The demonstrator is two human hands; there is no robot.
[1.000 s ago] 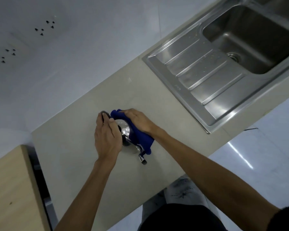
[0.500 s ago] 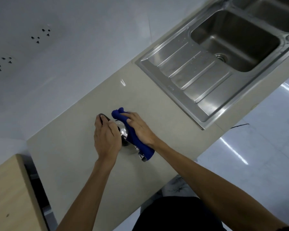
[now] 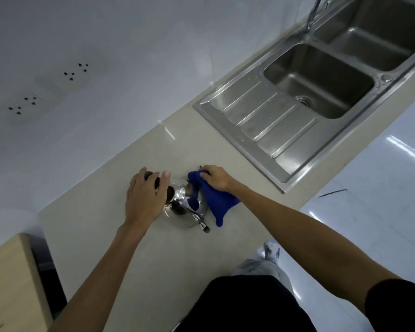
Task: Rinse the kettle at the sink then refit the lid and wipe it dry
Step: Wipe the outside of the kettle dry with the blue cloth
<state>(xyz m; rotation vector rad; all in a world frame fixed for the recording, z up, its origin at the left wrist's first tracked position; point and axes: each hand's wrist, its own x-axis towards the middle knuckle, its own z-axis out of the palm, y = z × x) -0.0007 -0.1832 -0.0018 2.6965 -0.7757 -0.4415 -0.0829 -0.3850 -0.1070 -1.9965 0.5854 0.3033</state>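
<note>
A shiny steel kettle [image 3: 186, 218] stands on the beige counter [image 3: 101, 221], lid on, spout pointing toward me. My left hand [image 3: 145, 196] is closed over its black handle from above and hides much of the top. My right hand [image 3: 216, 178] grips a blue cloth [image 3: 217, 200] and presses it against the kettle's right side; the cloth's tail hangs down over the counter.
A steel double sink [image 3: 319, 85] with a ribbed drainboard [image 3: 268, 121] lies at the right, a tap [image 3: 313, 13] above it. White wall with sockets [image 3: 70, 75] runs behind. A wooden surface [image 3: 7, 281] sits at lower left. The counter's front edge is near my legs.
My right hand has slid the blue cloth from the kettle's top and near side round to its right side. My left hand still holds the handle. The view has shifted toward the sink.
</note>
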